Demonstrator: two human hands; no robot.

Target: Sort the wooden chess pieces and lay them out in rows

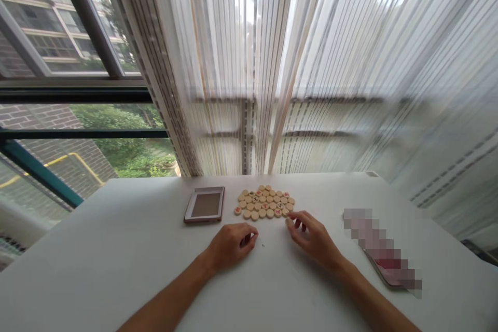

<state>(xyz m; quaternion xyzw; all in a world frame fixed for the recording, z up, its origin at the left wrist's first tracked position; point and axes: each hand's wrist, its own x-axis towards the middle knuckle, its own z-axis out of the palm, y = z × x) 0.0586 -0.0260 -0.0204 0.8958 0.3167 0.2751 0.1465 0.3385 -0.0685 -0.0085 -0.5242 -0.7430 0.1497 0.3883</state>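
Round wooden xiangqi pieces (pixel 264 199) lie close together in a flat cluster on the white table (pixel 272 290). A few show red or black characters; most show plain faces. My left hand (pixel 232 244) rests just in front of the cluster's left part, its fingers curled in and no object visible in them. At the cluster's front right edge is my right hand (pixel 309 233), thumb and index finger slightly apart. Its index fingertip is at the outermost piece (pixel 285 212); whether it touches is unclear. To the left lies a shallow, open box (pixel 223 202) with a brown inside.
A phone-like flat object (pixel 383 264), mostly blurred by pixelation, lies on the right of the table. A tiny speck (pixel 263 245) is between my hands. Striped sheer curtains (pixel 249 88) hang behind the far edge, with an open window (pixel 78 114) at left.
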